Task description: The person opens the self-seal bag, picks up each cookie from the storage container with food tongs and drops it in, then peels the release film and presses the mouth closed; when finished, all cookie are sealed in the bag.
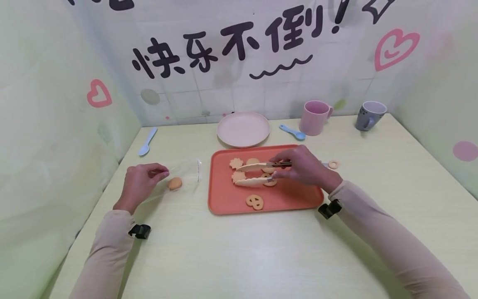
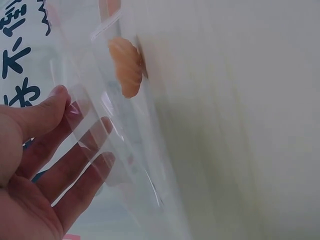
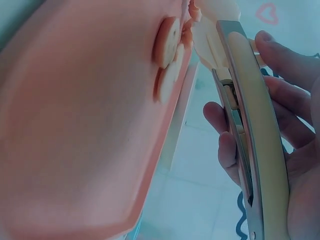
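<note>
My left hand (image 1: 140, 185) pinches the edge of a clear plastic bag (image 2: 107, 25) between thumb and forefinger; the other fingers show behind the film. A brown, ridged cookie (image 1: 174, 183) lies inside the bag. Over the orange tray (image 1: 224, 203), my right hand (image 1: 304, 166) grips cream-and-metal tongs (image 3: 257, 125). The tongs' jaws stand apart, pointing left, around a flower-shaped cookie (image 1: 239, 177); whether they touch it I cannot tell. Another flower-shaped cookie (image 1: 236, 163), a round one (image 1: 252, 160) and a pretzel-shaped cookie (image 1: 255, 202) lie on the tray. Further cookies are partly hidden beneath the tongs.
Behind the tray sits a pink plate (image 1: 243, 129). To its right are a blue spoon (image 1: 293, 132), a pink mug (image 1: 313, 120) and a grey-blue mug (image 1: 369, 116). Another blue spoon (image 1: 148, 142) lies at the back left. A printed cloth wall (image 1: 231, 95) borders the table.
</note>
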Demonstrator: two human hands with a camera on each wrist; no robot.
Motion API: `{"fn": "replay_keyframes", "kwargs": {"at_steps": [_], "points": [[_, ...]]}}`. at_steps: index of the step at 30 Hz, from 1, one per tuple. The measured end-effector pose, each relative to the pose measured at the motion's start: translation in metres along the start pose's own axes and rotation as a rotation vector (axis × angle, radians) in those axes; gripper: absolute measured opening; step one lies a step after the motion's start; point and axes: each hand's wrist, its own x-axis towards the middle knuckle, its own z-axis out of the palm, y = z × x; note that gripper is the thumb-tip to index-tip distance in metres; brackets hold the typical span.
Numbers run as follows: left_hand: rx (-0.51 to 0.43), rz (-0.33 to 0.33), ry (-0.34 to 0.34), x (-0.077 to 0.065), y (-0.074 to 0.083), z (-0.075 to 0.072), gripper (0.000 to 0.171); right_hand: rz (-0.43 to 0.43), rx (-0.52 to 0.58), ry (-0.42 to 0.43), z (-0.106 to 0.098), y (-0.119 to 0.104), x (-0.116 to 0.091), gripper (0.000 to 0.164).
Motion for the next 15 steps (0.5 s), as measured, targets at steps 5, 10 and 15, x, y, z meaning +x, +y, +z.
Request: {"fn": "replay_keyframes", "kwargs": {"at_steps": [5,10,15], "points": [[-0.007,-0.008,-0.007,-0.001,0.003,-0.002,0.008,-0.017,0.023,-0.011,0.005,-0.009,0.013,0.036],[-0.015,0.003,-0.008,-0.001,0.005,-0.002,0.009,-0.058,0.028,-0.029,0.014,-0.022,0.033,0.039],[-0.007,0.014,0.007,-0.001,0.005,-0.003,0.007,-0.073,0.059,-0.035,0.029,-0.034,0.055,0.038]]}}
